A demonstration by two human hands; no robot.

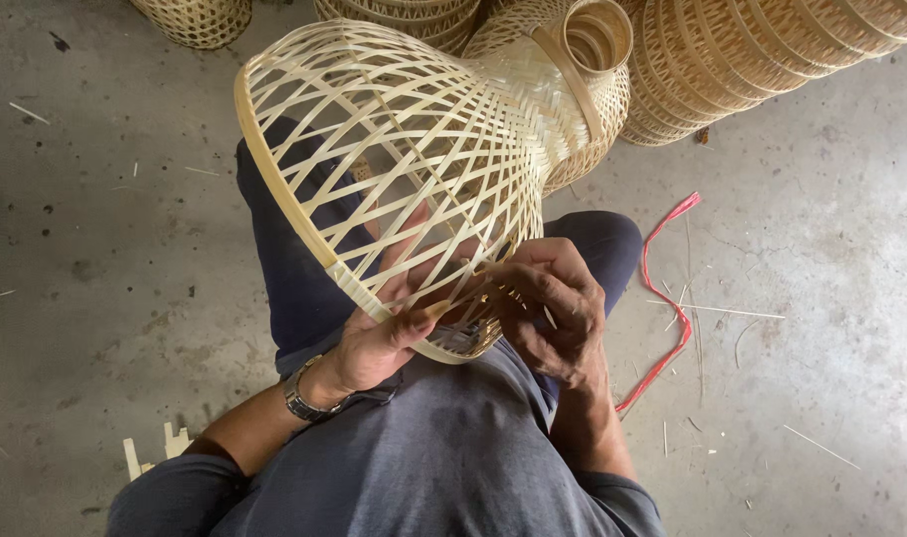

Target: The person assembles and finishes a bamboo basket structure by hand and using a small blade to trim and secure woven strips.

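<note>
Concrete floor [95, 249], bare and grey, littered with thin splints. Stacked baskets [732, 70] lie along the top edge. A bell-shaped open-weave bamboo frame [394, 129] rests across the person's lap, wide rim toward the hands, narrow neck pointing away. Red strap [672, 298] lies on the floor to the right, well apart from the frame. Left hand [379, 343] grips the lower rim from below, thumb over the rim band, fingers inside the weave (wristwatch [302, 396] on that wrist). Right hand [553, 318] is curled shut, fingertips pinching a strip at the rim edge, just beside the left hand.
</note>
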